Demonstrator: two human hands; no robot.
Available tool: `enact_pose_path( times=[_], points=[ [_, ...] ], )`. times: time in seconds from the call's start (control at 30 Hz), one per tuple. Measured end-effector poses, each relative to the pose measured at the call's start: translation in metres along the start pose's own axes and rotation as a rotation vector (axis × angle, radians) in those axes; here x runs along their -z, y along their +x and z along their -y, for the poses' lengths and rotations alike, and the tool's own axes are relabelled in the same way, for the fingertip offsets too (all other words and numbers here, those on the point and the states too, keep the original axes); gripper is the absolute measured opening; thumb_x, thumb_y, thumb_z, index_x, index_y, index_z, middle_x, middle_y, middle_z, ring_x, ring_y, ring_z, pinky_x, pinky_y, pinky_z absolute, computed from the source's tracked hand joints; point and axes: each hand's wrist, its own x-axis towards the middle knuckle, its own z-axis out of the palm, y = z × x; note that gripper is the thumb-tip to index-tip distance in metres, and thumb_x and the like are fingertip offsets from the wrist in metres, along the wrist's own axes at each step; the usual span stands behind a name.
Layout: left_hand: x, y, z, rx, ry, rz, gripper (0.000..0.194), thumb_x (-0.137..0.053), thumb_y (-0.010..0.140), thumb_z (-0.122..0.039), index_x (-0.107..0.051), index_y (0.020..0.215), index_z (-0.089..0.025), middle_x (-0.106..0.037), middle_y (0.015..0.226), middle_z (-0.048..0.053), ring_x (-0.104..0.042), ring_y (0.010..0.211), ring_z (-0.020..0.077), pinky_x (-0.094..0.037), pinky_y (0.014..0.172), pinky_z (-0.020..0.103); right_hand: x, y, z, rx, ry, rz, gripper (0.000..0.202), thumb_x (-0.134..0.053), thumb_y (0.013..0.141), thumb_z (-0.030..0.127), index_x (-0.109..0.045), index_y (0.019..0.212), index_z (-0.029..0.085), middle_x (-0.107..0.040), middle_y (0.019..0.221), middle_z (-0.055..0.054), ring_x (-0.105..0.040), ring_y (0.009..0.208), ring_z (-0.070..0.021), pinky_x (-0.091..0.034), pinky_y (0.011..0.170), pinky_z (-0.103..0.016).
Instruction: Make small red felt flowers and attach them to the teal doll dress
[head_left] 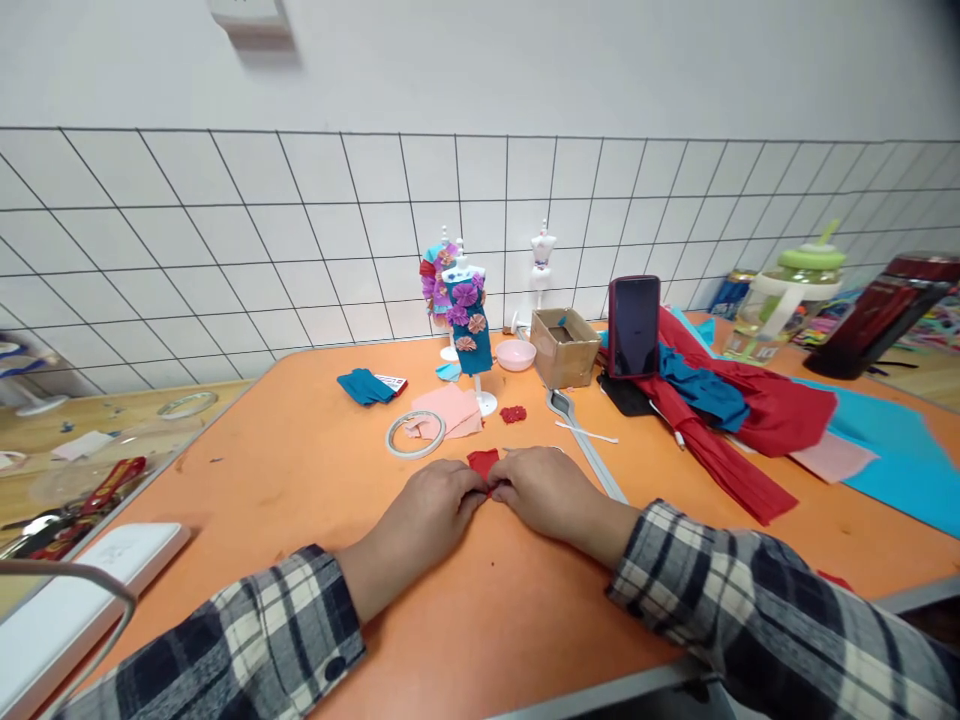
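A small piece of red fabric (pixel 482 461) lies on the orange table between my two hands. My left hand (pixel 442 500) pinches its lower left edge. From the right, my right hand (pixel 544 490) grips the same piece, fingertips almost touching those of the left. Just beyond are a small red beaded piece (pixel 514 414), pink fabric (pixel 454 408) and a roll of tape (pixel 415 435). Behind them stands a small mannequin (pixel 469 325) in a teal dress with purple and pink flowers. The undersides of my fingers are hidden.
A pink bowl (pixel 515 355), a cardboard box (pixel 565 350) and a propped phone (pixel 634 328) stand at the back. Grey tweezers (pixel 589 450) lie near my right hand. Red fabric (pixel 780 400), a green-lidded cup (pixel 784 300) and a dark red bottle (pixel 877 315) are right; a white power strip (pixel 90 590) is left.
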Motion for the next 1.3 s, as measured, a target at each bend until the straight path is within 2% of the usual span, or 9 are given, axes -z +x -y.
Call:
enact_pose_path(
  times=[0.2, 0.3, 0.4, 0.7, 0.8, 0.93, 1.1, 1.3],
  points=[
    [-0.001, -0.001, -0.001, 0.001, 0.002, -0.017, 0.02, -0.052, 0.09, -0.018, -0.072, 0.093, -0.02, -0.073, 0.086, 0.004, -0.064, 0.081, 0.0194, -0.048, 0.072, 0.028, -0.004, 0.0, -0.001, -0.008, 0.014, -0.018, 0.015, -0.054, 0.088, 0.026, -0.069, 0.089, 0.023, -0.068, 0.089, -0.002, -0.061, 0.082, -0.018, -0.032, 0.063, -0.027],
    [-0.001, -0.002, -0.003, 0.014, 0.0, -0.022, 0.022, -0.051, 0.091, -0.019, -0.073, 0.093, -0.02, -0.073, 0.086, 0.005, -0.065, 0.081, 0.0197, -0.048, 0.073, 0.029, -0.003, -0.001, -0.001, -0.002, 0.011, -0.049, 0.018, -0.053, 0.089, 0.028, -0.07, 0.091, 0.023, -0.066, 0.095, -0.004, -0.06, 0.081, -0.0172, -0.031, 0.062, -0.027],
    [0.001, -0.002, -0.005, 0.033, 0.013, -0.014, 0.022, -0.051, 0.091, -0.02, -0.073, 0.093, -0.02, -0.074, 0.086, 0.005, -0.066, 0.081, 0.0201, -0.048, 0.073, 0.029, -0.002, -0.001, -0.002, 0.013, -0.002, -0.046, 0.019, -0.053, 0.09, 0.031, -0.071, 0.089, 0.023, -0.066, 0.091, -0.003, -0.06, 0.081, -0.0178, -0.031, 0.062, -0.027],
    [0.01, 0.016, 0.002, 0.057, -0.004, 0.099, 0.022, -0.053, 0.082, -0.013, -0.073, 0.085, -0.022, -0.073, 0.08, 0.002, -0.066, 0.07, 0.0172, -0.044, 0.059, 0.025, 0.001, 0.008, -0.013, 0.112, 0.019, -0.042, 0.017, -0.056, 0.09, 0.031, -0.07, 0.098, 0.026, -0.071, 0.089, -0.001, -0.062, 0.082, -0.0182, -0.032, 0.064, -0.026],
    [0.008, 0.015, 0.003, 0.055, 0.023, 0.058, 0.021, -0.052, 0.081, -0.012, -0.071, 0.082, -0.021, -0.07, 0.078, 0.003, -0.064, 0.071, 0.0179, -0.045, 0.061, 0.026, 0.0, 0.009, -0.014, 0.111, 0.036, -0.041, 0.018, -0.055, 0.091, 0.03, -0.071, 0.098, 0.027, -0.071, 0.091, -0.001, -0.062, 0.084, -0.0183, -0.033, 0.065, -0.026],
    [0.003, 0.009, 0.003, -0.016, 0.04, -0.066, 0.018, -0.052, 0.085, -0.014, -0.068, 0.08, -0.019, -0.067, 0.089, 0.007, -0.061, 0.087, 0.0213, -0.048, 0.075, 0.032, -0.003, 0.007, -0.014, 0.079, 0.064, -0.035, 0.017, -0.056, 0.091, 0.031, -0.072, 0.095, 0.026, -0.068, 0.089, -0.002, -0.061, 0.083, -0.0176, -0.034, 0.066, -0.027],
    [0.002, 0.007, 0.002, -0.029, 0.098, -0.025, 0.019, -0.05, 0.089, -0.016, -0.069, 0.085, -0.019, -0.068, 0.08, 0.006, -0.061, 0.081, 0.0216, -0.047, 0.073, 0.035, -0.004, 0.006, -0.015, 0.098, 0.112, -0.062, 0.015, -0.057, 0.091, 0.028, -0.071, 0.096, 0.026, -0.062, 0.092, -0.001, -0.058, 0.083, -0.015, -0.034, 0.065, -0.025],
    [0.004, 0.007, 0.001, 0.0, 0.052, -0.02, 0.02, -0.052, 0.09, -0.017, -0.072, 0.091, -0.02, -0.071, 0.083, 0.005, -0.063, 0.081, 0.0209, -0.047, 0.073, 0.033, -0.005, 0.005, -0.014, 0.081, 0.048, -0.097, 0.016, -0.055, 0.092, 0.032, -0.07, 0.094, 0.025, -0.059, 0.097, -0.001, -0.057, 0.084, -0.0154, -0.033, 0.064, -0.027]
  ],
)
